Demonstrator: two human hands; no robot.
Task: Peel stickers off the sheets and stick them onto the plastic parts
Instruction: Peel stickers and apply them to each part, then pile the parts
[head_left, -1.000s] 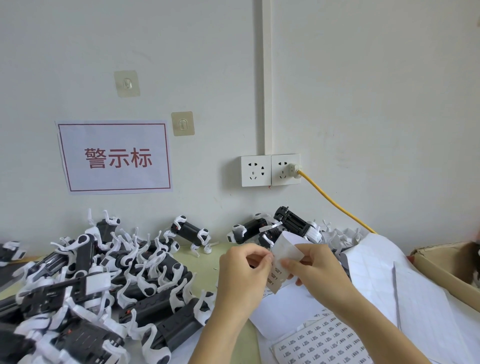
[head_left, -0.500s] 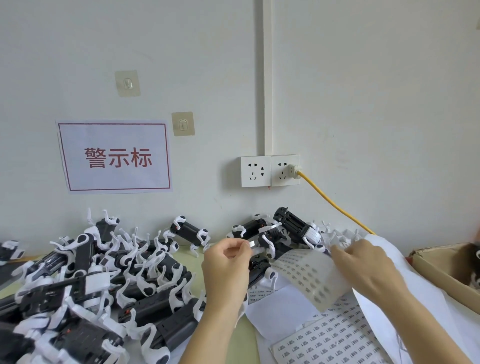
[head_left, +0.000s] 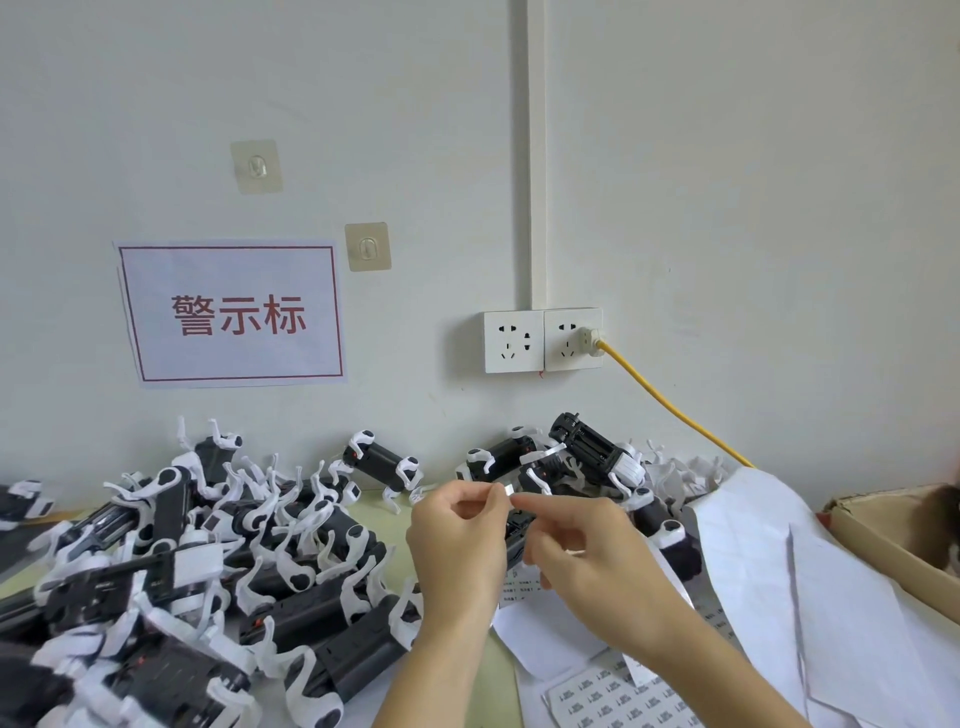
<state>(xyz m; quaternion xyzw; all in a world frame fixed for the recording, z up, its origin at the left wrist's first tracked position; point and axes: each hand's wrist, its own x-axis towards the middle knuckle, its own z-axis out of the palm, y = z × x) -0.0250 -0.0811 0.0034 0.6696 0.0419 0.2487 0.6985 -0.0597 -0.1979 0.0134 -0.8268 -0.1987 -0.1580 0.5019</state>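
Both hands meet in the middle, raised above the table. The left hand (head_left: 460, 545) pinches a small white sticker (head_left: 508, 489) between thumb and forefinger, and the right hand (head_left: 587, 551) has its fingertips at the same sticker, so the two grip it together.

Room is tight. To the left, a heap of black-and-white plastic parts (head_left: 208, 561) covers the table right up to the wall, and more parts (head_left: 587, 457) crowd the far side just behind the hands. To the right, loose white backing sheets (head_left: 779, 561) drape over the edge of a cardboard box (head_left: 893, 540). Only a narrow strip of greenish table (head_left: 387, 525) shows between the heap and the hands.

Near and to the right lies a sticker sheet (head_left: 618, 701) with rows of small printed labels, too small to read. On the wall a red-bordered sign (head_left: 231, 314) reads "警示标". A yellow cable (head_left: 670, 410) runs from the double wall socket (head_left: 543, 340) down to the right.
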